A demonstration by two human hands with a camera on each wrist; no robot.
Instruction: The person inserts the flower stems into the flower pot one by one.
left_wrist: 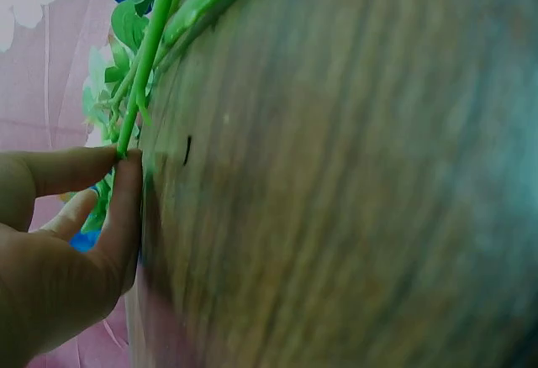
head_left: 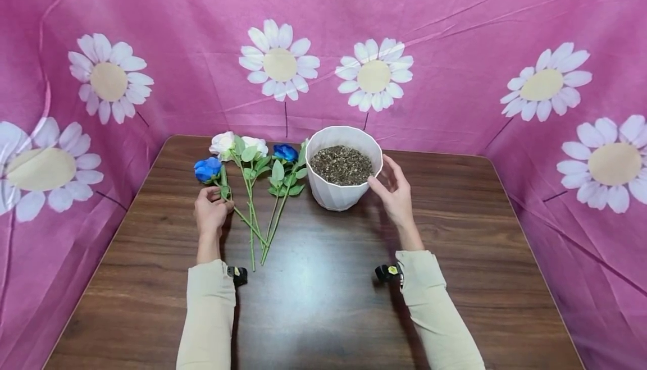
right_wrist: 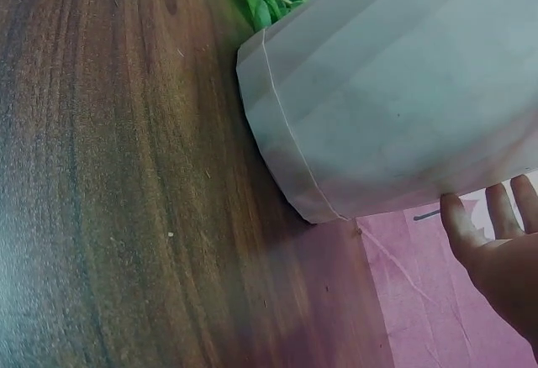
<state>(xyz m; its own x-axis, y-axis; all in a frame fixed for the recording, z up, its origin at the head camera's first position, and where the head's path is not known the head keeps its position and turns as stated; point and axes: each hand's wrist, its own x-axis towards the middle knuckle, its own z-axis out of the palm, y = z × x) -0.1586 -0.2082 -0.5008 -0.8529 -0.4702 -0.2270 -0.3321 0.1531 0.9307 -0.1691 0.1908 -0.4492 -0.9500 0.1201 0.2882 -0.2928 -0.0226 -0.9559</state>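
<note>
My left hand [head_left: 209, 214] pinches the green stem [left_wrist: 150, 57] of a blue artificial rose [head_left: 207, 170] between thumb and fingertips, just over the tabletop. To its right lie white roses [head_left: 222, 144] and a second blue rose [head_left: 286, 152], their long stems crossing toward the front. A white faceted pot [head_left: 335, 195] stands upright behind the middle of the table, filled with dark, coarse soil [head_left: 341, 165]. At the pot's right side is my right hand [head_left: 396, 195], thumb at the rim and the other fingers spread loosely along the wall [right_wrist: 395, 107].
A dark wood-grain table [head_left: 313, 314] carries everything. Pink cloth [head_left: 445, 78] with large printed daisies hangs close around its back and sides. Each wrist wears a small black camera [head_left: 388, 273].
</note>
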